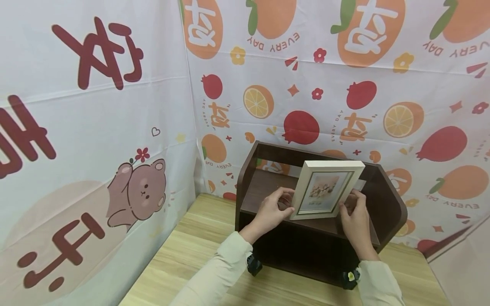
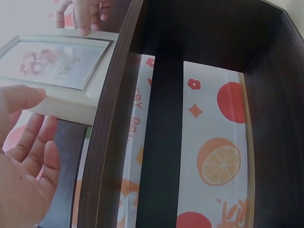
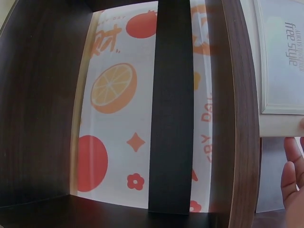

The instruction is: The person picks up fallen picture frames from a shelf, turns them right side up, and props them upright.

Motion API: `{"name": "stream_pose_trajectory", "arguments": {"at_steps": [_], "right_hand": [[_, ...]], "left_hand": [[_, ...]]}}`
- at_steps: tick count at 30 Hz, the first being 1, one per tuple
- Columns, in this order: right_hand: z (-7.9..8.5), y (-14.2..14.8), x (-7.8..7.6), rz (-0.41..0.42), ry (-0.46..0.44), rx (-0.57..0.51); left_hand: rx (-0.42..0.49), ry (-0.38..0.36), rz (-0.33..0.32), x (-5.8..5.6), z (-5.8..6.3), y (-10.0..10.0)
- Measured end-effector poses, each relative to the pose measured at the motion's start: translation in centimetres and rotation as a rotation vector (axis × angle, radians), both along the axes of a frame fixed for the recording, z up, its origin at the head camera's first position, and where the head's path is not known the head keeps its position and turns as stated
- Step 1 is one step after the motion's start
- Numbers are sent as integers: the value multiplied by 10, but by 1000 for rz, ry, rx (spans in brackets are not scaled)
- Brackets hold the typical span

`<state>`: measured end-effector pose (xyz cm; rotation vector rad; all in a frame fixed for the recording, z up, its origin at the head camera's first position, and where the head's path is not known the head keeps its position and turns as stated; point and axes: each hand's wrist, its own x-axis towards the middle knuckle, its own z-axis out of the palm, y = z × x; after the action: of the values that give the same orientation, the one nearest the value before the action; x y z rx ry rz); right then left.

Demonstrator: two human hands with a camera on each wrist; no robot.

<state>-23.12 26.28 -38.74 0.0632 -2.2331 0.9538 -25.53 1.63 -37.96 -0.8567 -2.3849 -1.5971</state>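
Note:
A cream picture frame [image 1: 323,194] with a flower print behind its glass stands upright, tilted slightly back, at the upper level of a dark brown wooden shelf [image 1: 298,250]. My left hand [image 1: 272,209] pinches its left side, thumb on the front. On the opposite side, my right hand [image 1: 356,216] grips the lower right edge. The left wrist view shows the left thumb against the frame's border [image 2: 66,107], with the other fingers behind it. Only part of the right hand [image 3: 295,173] appears in the right wrist view. Whether the frame's bottom rests on the board cannot be told.
The shelf stands on a light wood-grain table [image 1: 168,263], against a fruit-printed cloth [image 1: 333,85]. A white cloth with a bear print [image 1: 145,191] hangs at the left. Raised side panels [image 1: 390,199] flank the shelf's upper board.

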Motion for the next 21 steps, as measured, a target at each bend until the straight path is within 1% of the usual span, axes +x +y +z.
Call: {"name": "stream_pose_trajectory", "arguments": {"at_steps": [4, 10, 21], "right_hand": [[1, 0, -2, 2, -23, -14], [2, 1, -3, 8, -62, -32], [4, 0, -5, 13, -75, -50]], "left_hand": [[-2, 14, 0, 3, 0, 2], [-5, -1, 4, 6, 0, 5], [-11, -11, -7, 7, -1, 8]]}}
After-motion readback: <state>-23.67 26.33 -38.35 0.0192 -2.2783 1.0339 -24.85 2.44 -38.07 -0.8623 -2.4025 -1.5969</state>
